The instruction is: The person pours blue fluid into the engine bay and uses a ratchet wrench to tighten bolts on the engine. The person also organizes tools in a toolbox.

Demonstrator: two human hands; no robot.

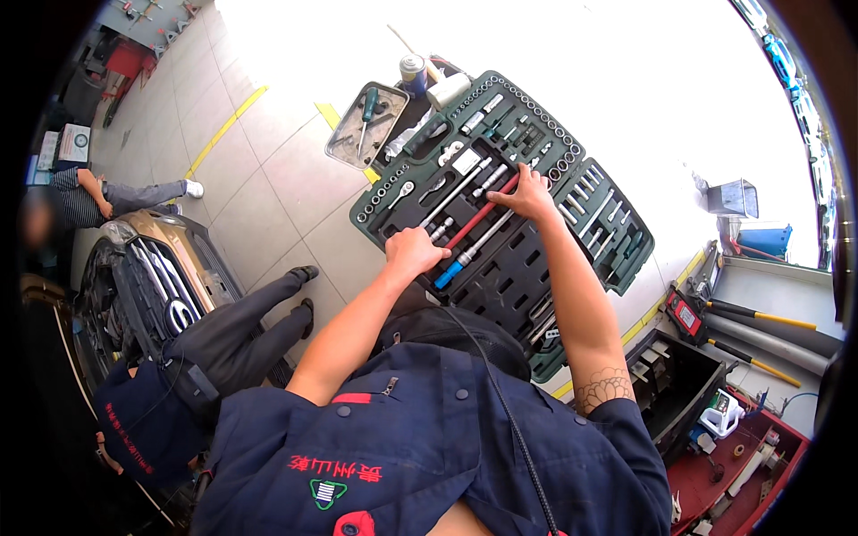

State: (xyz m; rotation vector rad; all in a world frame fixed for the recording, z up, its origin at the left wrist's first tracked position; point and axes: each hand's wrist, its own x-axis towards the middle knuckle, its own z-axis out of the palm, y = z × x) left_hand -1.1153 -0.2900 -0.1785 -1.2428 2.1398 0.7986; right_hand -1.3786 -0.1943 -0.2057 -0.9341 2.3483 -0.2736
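Observation:
A long red bar (481,215) lies slantwise over the dark tray of an opened green socket set case (380,234). My left hand (414,252) is closed at its near end, thumb against the bar. My right hand (529,195) is closed round its far end; the fingertips are partly hidden. Beside the bar lies a silver rod with a blue end (450,273). On its other side sits a long silver extension bar (456,195). A ratchet (403,193) and several sockets fill slots around my hands.
A metal tray (348,150) holds a green-handled screwdriver (369,105); a spray can (413,75) stands near it. Co-workers are at the left by a car front (165,277). At lower right are a black bin (670,380) and a red tool drawer (715,473).

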